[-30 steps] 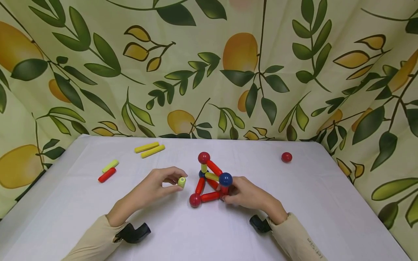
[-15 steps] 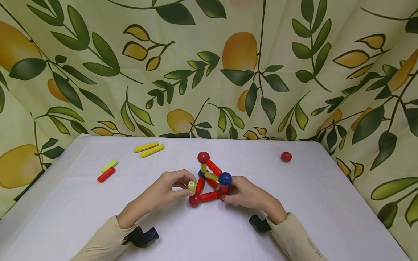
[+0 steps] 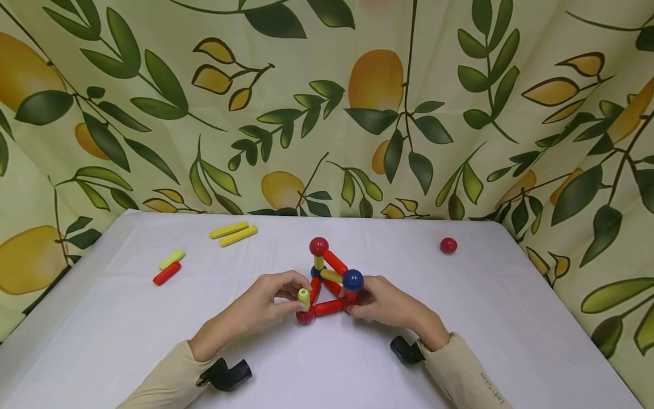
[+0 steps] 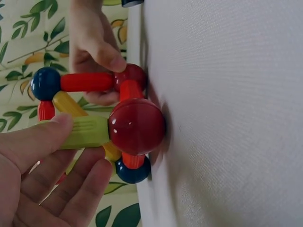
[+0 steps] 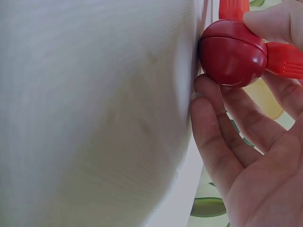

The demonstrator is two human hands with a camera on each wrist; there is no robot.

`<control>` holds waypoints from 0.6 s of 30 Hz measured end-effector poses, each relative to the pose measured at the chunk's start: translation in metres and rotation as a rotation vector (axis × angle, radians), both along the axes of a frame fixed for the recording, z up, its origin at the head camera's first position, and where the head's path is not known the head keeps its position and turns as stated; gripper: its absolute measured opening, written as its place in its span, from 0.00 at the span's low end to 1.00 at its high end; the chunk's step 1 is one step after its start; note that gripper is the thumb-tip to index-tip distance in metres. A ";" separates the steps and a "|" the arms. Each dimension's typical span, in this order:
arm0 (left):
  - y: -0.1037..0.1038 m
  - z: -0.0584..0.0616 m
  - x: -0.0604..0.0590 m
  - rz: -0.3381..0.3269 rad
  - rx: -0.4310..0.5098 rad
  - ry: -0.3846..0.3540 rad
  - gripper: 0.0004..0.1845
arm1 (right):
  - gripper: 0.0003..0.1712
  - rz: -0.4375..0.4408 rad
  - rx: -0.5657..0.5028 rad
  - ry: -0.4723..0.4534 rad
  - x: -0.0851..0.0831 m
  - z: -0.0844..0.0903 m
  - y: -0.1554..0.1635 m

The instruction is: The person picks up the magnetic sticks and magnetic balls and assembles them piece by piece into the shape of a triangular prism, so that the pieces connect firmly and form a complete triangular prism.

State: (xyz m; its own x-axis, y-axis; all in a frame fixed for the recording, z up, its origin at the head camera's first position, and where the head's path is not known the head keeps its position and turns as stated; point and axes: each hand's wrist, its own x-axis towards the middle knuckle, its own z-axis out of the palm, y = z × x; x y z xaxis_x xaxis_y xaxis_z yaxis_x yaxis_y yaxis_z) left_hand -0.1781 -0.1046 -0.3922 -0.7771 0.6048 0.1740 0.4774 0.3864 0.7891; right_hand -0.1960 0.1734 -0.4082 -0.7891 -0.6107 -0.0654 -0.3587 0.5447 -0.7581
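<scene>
left hand (image 3: 265,304) fingers (image 4: 52,135) pinch a short yellow-green rod (image 3: 304,296) standing on the front red ball (image 4: 136,126) of the rod-and-ball frame (image 3: 332,278) mid worktop (image 3: 327,363). right hand (image 3: 385,304) fingers (image 5: 265,21) grip the corner red ball (image 5: 232,53), seen clearly only in the wrist views.

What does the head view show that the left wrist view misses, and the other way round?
Only the head view shows the loose pieces: a red ball at the far right, two yellow rods at the back, and a green rod beside a red rod on the left. Only the left wrist view shows up close that the light green rod pinched by the left hand touches the near red ball. Both show the ball-and-rod frame, with the right hand holding its other corner.
</scene>
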 end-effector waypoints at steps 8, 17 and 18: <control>-0.002 -0.003 0.000 0.000 -0.090 -0.036 0.15 | 0.12 0.004 0.003 0.008 0.000 0.001 0.001; -0.004 -0.017 -0.003 -0.015 -0.079 -0.141 0.12 | 0.13 -0.004 0.023 0.012 -0.001 0.002 0.003; -0.004 -0.018 -0.003 -0.012 -0.085 -0.151 0.12 | 0.14 -0.004 0.023 0.017 -0.001 0.002 0.004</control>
